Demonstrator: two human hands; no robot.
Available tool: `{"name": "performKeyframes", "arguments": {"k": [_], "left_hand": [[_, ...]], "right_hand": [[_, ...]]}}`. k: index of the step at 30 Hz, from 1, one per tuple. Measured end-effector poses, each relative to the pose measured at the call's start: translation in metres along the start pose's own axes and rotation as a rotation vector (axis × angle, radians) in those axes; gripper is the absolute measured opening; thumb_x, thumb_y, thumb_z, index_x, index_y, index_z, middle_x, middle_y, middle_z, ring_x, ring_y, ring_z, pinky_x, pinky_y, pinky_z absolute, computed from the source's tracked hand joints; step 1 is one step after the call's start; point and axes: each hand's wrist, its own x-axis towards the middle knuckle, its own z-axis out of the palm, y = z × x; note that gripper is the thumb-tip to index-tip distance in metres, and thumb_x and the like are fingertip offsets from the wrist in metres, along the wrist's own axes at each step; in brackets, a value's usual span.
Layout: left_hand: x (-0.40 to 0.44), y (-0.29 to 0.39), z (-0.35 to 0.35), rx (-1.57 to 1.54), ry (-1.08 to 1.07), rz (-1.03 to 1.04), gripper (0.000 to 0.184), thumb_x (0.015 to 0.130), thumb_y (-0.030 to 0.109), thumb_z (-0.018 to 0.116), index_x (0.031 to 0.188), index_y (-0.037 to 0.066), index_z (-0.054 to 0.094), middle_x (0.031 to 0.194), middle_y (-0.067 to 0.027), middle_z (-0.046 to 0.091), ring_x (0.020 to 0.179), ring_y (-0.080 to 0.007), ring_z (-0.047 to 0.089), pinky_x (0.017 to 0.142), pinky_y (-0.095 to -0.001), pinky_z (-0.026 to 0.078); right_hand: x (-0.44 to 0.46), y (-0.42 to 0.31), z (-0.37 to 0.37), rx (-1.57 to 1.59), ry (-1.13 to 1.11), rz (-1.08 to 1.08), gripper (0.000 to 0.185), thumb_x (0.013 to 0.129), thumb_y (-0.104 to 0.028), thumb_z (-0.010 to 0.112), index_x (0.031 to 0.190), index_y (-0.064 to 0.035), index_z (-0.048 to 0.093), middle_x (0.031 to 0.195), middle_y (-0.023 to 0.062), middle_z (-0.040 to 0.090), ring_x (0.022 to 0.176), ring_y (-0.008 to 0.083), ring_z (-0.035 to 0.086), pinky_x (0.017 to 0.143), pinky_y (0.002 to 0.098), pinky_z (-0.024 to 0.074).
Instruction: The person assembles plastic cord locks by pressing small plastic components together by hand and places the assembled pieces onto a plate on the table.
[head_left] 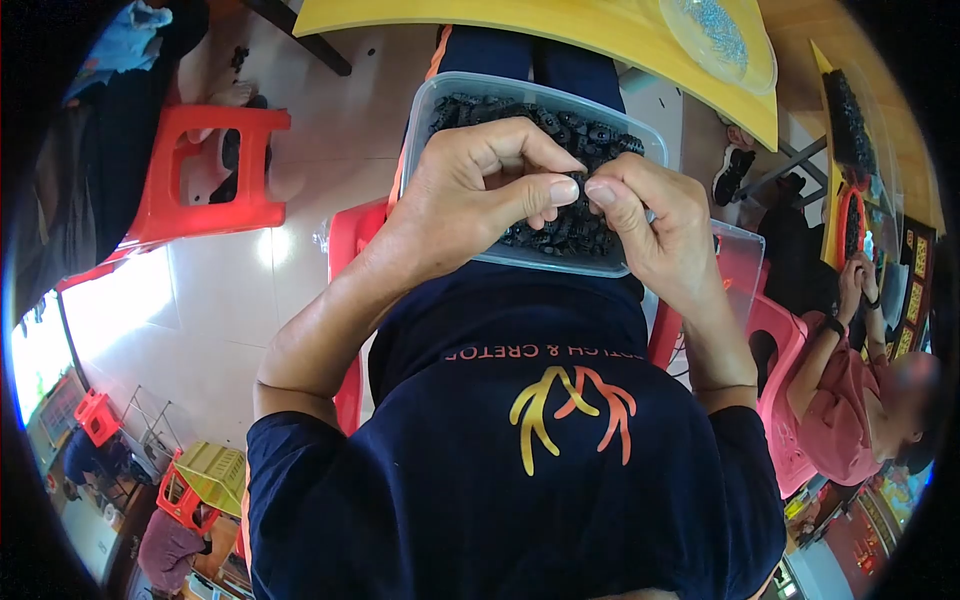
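The left hand (445, 205) and right hand (660, 215) pinched a small dark piece (577, 178) between fingertips, above the tub (540, 88) of black parts (480, 110) on the lap, probably so anything dropped landed inside.

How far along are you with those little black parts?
I can't point to any as done: no finished pile stands apart. In hand, the left hand and right hand pinch a small dark piece, mostly hidden. What's left is unclear; many black parts lie in the clear box.
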Motion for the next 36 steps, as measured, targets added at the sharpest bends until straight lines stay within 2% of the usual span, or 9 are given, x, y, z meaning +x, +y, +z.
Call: {"name": "performKeyframes", "arguments": {"k": [5,11,14,20,23,26,31,33,36], "left_hand": [[-0.001,-0.003,0.0,-0.011,-0.012,-0.034,0.009,0.092,0.004,0.064,0.098,-0.002,0.065,0.085,-0.0042,0.062,0.072,-0.0089,0.057,0.066,-0.0239,0.049],[0.001,-0.006,-0.001,0.059,-0.032,-0.086,0.009,0.091,0.004,0.064,0.097,-0.002,0.065,0.086,-0.0049,0.063,0.072,-0.0092,0.057,0.066,-0.0243,0.049],[0.002,-0.01,-0.004,-0.007,-0.053,-0.112,0.009,0.091,0.005,0.065,0.096,-0.002,0.065,0.085,-0.0055,0.063,0.072,-0.0099,0.058,0.066,-0.0248,0.049],[0.001,-0.014,-0.001,-0.164,-0.034,-0.094,0.01,0.091,0.007,0.065,0.096,-0.001,0.065,0.085,-0.0068,0.063,0.071,-0.0116,0.058,0.065,-0.0257,0.049],[0.003,-0.012,-0.004,-0.244,-0.08,-0.153,0.009,0.091,0.007,0.065,0.096,-0.001,0.065,0.085,-0.0068,0.063,0.071,-0.0121,0.058,0.064,-0.0259,0.048],[0.007,-0.014,-0.006,-0.236,-0.099,-0.178,0.009,0.092,0.007,0.065,0.097,-0.001,0.065,0.084,-0.006,0.063,0.071,-0.0115,0.058,0.064,-0.0258,0.048],[0.012,-0.025,0.0,0.095,-0.018,-0.085,0.012,0.092,0.009,0.065,0.1,-0.001,0.065,0.082,-0.0037,0.063,0.072,-0.0089,0.057,0.067,-0.0245,0.048],[0.014,-0.027,-0.002,0.019,-0.027,-0.096,0.013,0.092,0.009,0.065,0.101,-0.001,0.065,0.082,-0.004,0.063,0.072,-0.0094,0.057,0.068,-0.0247,0.048],[0.015,-0.026,-0.005,-0.134,-0.042,-0.125,0.013,0.093,0.01,0.065,0.102,0.0,0.066,0.087,-0.0042,0.064,0.077,-0.0098,0.058,0.071,-0.025,0.048]], "right_hand": [[-0.001,-0.002,-0.003,0.008,-0.074,0.071,0.024,0.094,-0.02,0.063,0.082,0.0,0.062,0.066,0.014,0.057,0.057,0.0306,0.056,0.055,0.0365,0.0441],[-0.002,0.002,-0.003,-0.242,-0.093,-0.059,0.028,0.094,-0.024,0.063,0.078,-0.0007,0.059,0.064,0.0137,0.055,0.056,0.034,0.053,0.053,0.0385,0.0427],[0.0,0.0,-0.006,-0.173,-0.15,0.044,0.029,0.094,-0.025,0.063,0.078,-0.0007,0.06,0.063,0.0134,0.055,0.054,0.0315,0.052,0.052,0.0367,0.0427],[0.0,0.003,-0.006,0.272,-0.189,0.357,0.031,0.096,-0.026,0.061,0.078,-0.0004,0.061,0.063,0.0136,0.053,0.053,0.0258,0.05,0.051,0.0344,0.0409],[-0.003,0.008,-0.001,0.032,-0.097,0.022,0.034,0.096,-0.028,0.06,0.078,0.0005,0.06,0.064,0.014,0.053,0.054,0.0253,0.051,0.052,0.0342,0.0412],[-0.002,0.007,-0.003,-0.098,-0.102,-0.071,0.036,0.097,-0.029,0.059,0.078,0.0012,0.06,0.063,0.0149,0.051,0.054,0.026,0.05,0.053,0.0342,0.0414],[0.007,0.029,-0.008,0.141,-0.292,0.27,0.039,0.097,-0.033,0.059,0.077,-0.0003,0.06,0.058,0.0062,0.052,0.05,0.016,0.05,0.049,0.0323,0.0409],[0.012,0.038,-0.01,0.387,-0.413,0.47,0.043,0.098,-0.039,0.058,0.075,-0.0029,0.061,0.059,-0.0019,0.052,0.05,0.0064,0.05,0.046,0.0248,0.0402],[0.01,0.044,-0.008,0.69,-0.399,0.535,0.044,0.097,-0.043,0.058,0.076,-0.0048,0.061,0.059,-0.0014,0.05,0.05,0.0062,0.049,0.045,0.021,0.0395]]}}
